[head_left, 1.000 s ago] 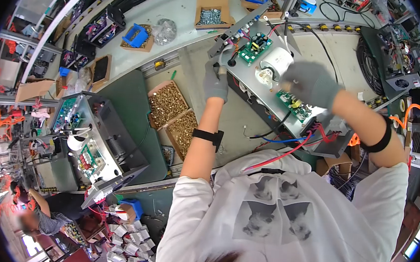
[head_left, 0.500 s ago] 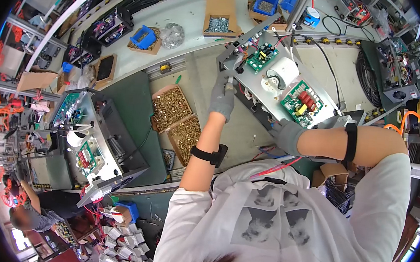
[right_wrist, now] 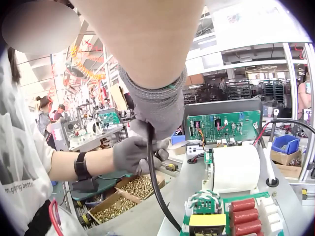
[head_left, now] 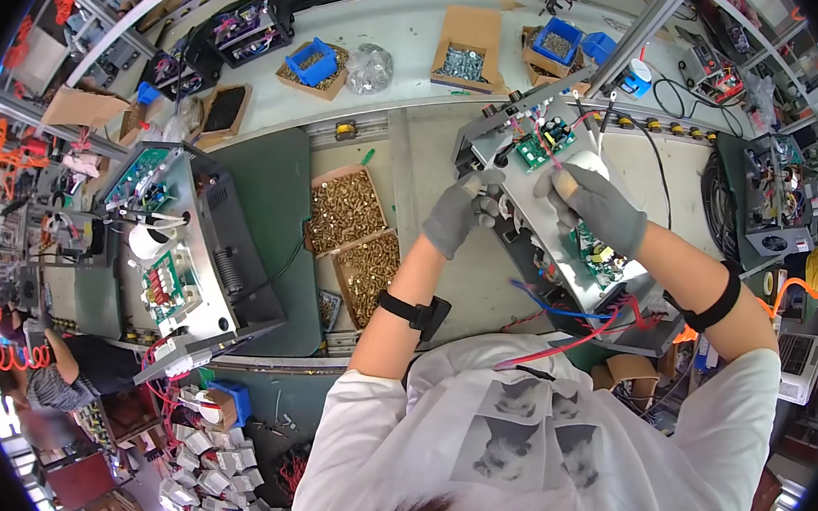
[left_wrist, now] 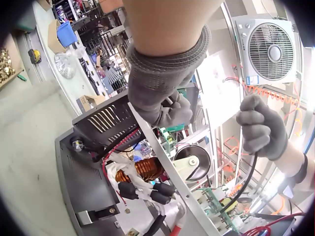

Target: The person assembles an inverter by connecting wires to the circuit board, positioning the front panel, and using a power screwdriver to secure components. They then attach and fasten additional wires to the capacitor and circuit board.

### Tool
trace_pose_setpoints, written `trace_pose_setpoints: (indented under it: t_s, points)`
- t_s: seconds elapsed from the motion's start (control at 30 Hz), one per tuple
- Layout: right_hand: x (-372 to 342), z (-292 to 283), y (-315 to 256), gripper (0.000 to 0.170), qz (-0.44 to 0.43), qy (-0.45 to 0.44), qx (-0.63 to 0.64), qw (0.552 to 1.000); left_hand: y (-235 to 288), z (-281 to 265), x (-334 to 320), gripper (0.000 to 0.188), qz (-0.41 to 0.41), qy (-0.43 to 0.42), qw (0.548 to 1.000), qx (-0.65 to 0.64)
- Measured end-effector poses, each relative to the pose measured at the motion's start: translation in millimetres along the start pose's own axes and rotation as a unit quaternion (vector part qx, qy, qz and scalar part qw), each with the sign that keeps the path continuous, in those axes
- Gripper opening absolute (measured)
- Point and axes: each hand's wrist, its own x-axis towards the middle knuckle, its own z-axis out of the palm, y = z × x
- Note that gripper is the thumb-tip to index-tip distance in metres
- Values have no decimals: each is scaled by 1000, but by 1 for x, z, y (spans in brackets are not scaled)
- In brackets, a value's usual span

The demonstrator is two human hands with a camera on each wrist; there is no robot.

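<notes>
My gloved right hand point(head_left: 596, 209) is over the opened metal unit point(head_left: 541, 194); in the left wrist view the hand point(left_wrist: 263, 128) grips a black cable point(left_wrist: 248, 179) in curled fingers. That cable point(right_wrist: 156, 189) hangs down past the circuit board in the right wrist view. My gloved left hand point(head_left: 456, 216) is at the unit's near-left edge, its fingers point(right_wrist: 145, 164) curled; whether they hold something small is unclear. Beneath the left hand point(left_wrist: 157, 96) show the unit's slotted side panel point(left_wrist: 108, 120) and copper coil point(left_wrist: 142, 169). A white cylinder point(right_wrist: 236, 168) stands on the unit.
Boxes of brass fittings point(head_left: 345, 209) lie left of my left arm. A second opened unit point(head_left: 221, 239) stands farther left. Behind are a blue bin point(head_left: 311, 62) and a cardboard box of screws point(head_left: 463, 64). Red wires point(head_left: 581, 341) trail from the unit towards my lap.
My right hand has risen from the unit's lower edge to above its middle, with the cable now in it. The left hand has turned, its fingers more curled at the edge. The head view has shifted.
</notes>
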Motion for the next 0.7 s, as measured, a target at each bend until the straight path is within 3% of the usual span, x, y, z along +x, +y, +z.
trace_pose_setpoints:
  t_s: [0.03, 0.1, 0.13, 0.17, 0.2, 0.23, 0.3, 0.33, 0.4, 0.43, 0.47, 0.5, 0.53, 0.6, 0.63, 0.7]
  points:
    - [4, 0, 5, 34, -47, 37, -26, 998, -1, 0, 2, 45, 5, 5, 999, 34]
    - [13, -1, 34, 34, -41, 61, -51, 996, -10, 8, 3, 46, -4, 4, 998, 65]
    - [20, 4, 47, 36, -97, 86, -236, 963, -9, 17, 1, 45, 115, 74, 965, 223]
    - [22, 14, 39, 37, -147, 106, -411, 893, -8, 27, -2, 44, 230, 138, 889, 371]
    - [20, 17, 27, 40, -9, 12, -422, 907, -9, 36, -4, 43, 335, 192, 774, 502]
    - [13, 23, 12, 40, 0, 17, -415, 910, -9, 41, -9, 43, 327, 183, 780, 502]
    - [-1, 30, -3, 45, 77, -33, -540, 837, -7, 43, -23, 51, 89, 254, 699, 662]
    - [-19, 25, 3, 45, -7, 25, -539, 842, -11, 45, -29, 51, 86, 244, 702, 663]
    - [-55, 10, -6, 45, -79, 115, -530, 837, -18, 47, -40, 58, 39, 355, 616, 702]
    - [-78, 3, -9, 41, -105, 186, -530, 820, -25, 46, -41, 58, 37, 348, 619, 703]
    - [-102, 1, -10, 41, -119, 278, -507, 807, -34, 42, -42, 61, 95, 351, 609, 705]
    - [-124, -10, 7, 43, -119, 360, -554, 742, -41, 41, -41, 65, 154, 353, 596, 704]
    - [-145, -9, 15, 47, -48, 446, -550, 704, -43, 47, -39, 65, 153, 351, 599, 704]
    - [-172, -3, 48, 57, -36, 595, -537, 596, -48, 62, -31, 60, 214, 248, 623, 710]
    - [-185, 4, 80, 58, 13, 617, -477, 626, -53, 64, -26, 60, 213, 249, 623, 710]
    - [-201, 19, 121, 60, 63, 633, -411, 654, -62, 66, -12, 59, 234, 130, 525, 808]
